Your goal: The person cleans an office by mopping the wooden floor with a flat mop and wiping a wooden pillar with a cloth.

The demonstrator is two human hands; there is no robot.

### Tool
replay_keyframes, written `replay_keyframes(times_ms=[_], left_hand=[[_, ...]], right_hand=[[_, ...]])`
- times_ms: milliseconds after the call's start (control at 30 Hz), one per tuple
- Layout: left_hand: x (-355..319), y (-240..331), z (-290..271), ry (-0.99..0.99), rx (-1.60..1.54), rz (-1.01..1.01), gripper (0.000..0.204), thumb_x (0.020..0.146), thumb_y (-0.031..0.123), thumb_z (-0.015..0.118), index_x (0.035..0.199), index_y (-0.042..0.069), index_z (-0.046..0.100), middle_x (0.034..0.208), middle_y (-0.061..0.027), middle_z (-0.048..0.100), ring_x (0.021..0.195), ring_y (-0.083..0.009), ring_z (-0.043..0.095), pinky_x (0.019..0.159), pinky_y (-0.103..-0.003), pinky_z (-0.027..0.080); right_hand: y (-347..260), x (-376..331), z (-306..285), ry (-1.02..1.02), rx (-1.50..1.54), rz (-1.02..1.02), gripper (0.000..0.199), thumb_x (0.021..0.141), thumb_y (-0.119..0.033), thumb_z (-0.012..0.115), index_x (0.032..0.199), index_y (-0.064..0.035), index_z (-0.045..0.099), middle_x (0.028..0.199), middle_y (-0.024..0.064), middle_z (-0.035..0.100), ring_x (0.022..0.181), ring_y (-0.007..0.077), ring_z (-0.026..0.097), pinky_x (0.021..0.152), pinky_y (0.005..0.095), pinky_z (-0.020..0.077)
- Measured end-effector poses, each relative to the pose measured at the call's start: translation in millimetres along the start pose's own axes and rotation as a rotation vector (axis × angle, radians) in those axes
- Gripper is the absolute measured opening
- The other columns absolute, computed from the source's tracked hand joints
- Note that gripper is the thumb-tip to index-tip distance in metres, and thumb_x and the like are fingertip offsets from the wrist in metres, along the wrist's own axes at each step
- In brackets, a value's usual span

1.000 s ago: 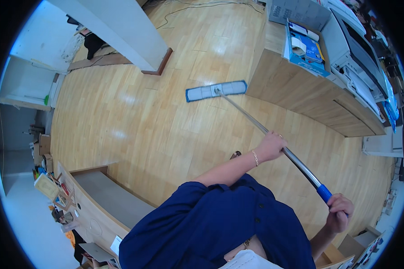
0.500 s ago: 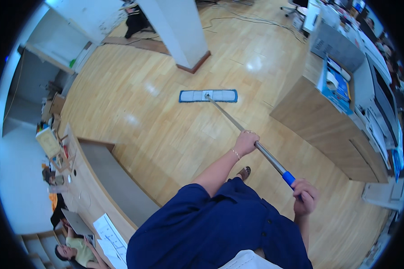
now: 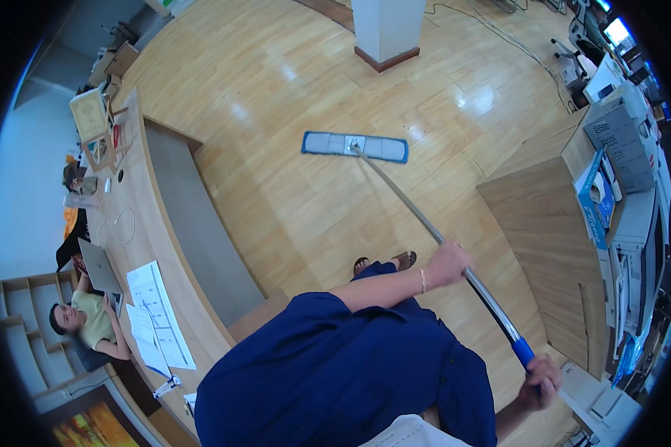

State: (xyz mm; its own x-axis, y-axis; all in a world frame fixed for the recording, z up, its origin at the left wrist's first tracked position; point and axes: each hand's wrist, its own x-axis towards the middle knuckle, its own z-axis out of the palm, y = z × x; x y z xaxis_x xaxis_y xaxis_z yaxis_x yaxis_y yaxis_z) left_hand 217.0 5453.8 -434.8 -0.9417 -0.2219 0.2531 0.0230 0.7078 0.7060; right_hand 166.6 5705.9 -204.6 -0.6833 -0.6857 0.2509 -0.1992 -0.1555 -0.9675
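A long-handled flat mop point(image 3: 399, 195) slants across the view, its metal pole running from lower right up to the mop head. My left hand point(image 3: 447, 264) is closed round the middle of the pole. At the top end, my right hand point(image 3: 542, 381) grips by the blue handle sleeve, its fingers wrapped round. The wide mop head point(image 3: 324, 142), grey-white with a blue fringe, lies flat on the wooden floor point(image 3: 291, 201) ahead of my feet.
A curved desk point(image 3: 145, 231) with papers and a laptop point(image 3: 99, 266) runs along the left; a person point(image 3: 97, 320) sits behind it. On the right stands a wooden cabinet point(image 3: 537, 246) beside office equipment. A white pillar point(image 3: 385, 30) rises ahead, with cables point(image 3: 499, 37) on the floor nearby.
My view has turned and moved forward, so the desk, seated person and pillar sit differently. Both hands keep their hold on the mop, and both my feet now show.
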Motion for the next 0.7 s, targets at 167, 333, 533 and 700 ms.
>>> replay_keyframes(times_ms=[167, 333, 533, 700], left_hand=[[-22, 31, 9, -0.26, -0.129, 0.026, 0.008, 0.058, 0.018, 0.061, 0.059, 0.01, 0.061, 0.062, -0.0123, 0.058, 0.065, -0.0307, 0.06, 0.058, -0.042, 0.046], [-28, -8, -2, -0.315, 0.032, -0.083, 0.012, 0.058, 0.019, 0.061, 0.063, 0.009, 0.064, 0.066, -0.0144, 0.061, 0.065, -0.0327, 0.061, 0.056, -0.044, 0.047], [-75, -129, -65, -0.15, 0.188, -0.199, 0.01, 0.056, 0.018, 0.061, 0.057, 0.009, 0.061, 0.062, -0.015, 0.059, 0.064, -0.0348, 0.059, 0.056, -0.044, 0.048], [-123, -188, -124, 0.073, 0.269, -0.261, 0.01, 0.058, 0.018, 0.061, 0.052, 0.01, 0.057, 0.058, -0.0136, 0.056, 0.063, -0.0333, 0.057, 0.06, -0.043, 0.045]], right_hand=[[-10, -29, -38, 0.096, 0.133, -0.051, 0.039, 0.081, -0.031, 0.049, 0.051, -0.0088, 0.041, 0.048, 0.0042, 0.042, 0.054, 0.0201, 0.045, 0.056, 0.0303, 0.0378], [32, -20, 0, 0.225, 0.257, -0.036, 0.04, 0.083, -0.032, 0.048, 0.051, -0.0112, 0.036, 0.049, 0.0044, 0.039, 0.059, 0.0208, 0.045, 0.06, 0.0324, 0.0374], [89, 15, 113, -0.022, 0.161, 0.057, 0.027, 0.08, -0.017, 0.039, 0.056, -0.0043, 0.042, 0.059, 0.0117, 0.05, 0.067, 0.0264, 0.053, 0.073, 0.0402, 0.0429], [103, 44, 208, -0.256, 0.186, 0.021, 0.027, 0.08, -0.016, 0.041, 0.059, -0.0006, 0.046, 0.062, 0.0128, 0.051, 0.069, 0.0273, 0.053, 0.075, 0.042, 0.042]])
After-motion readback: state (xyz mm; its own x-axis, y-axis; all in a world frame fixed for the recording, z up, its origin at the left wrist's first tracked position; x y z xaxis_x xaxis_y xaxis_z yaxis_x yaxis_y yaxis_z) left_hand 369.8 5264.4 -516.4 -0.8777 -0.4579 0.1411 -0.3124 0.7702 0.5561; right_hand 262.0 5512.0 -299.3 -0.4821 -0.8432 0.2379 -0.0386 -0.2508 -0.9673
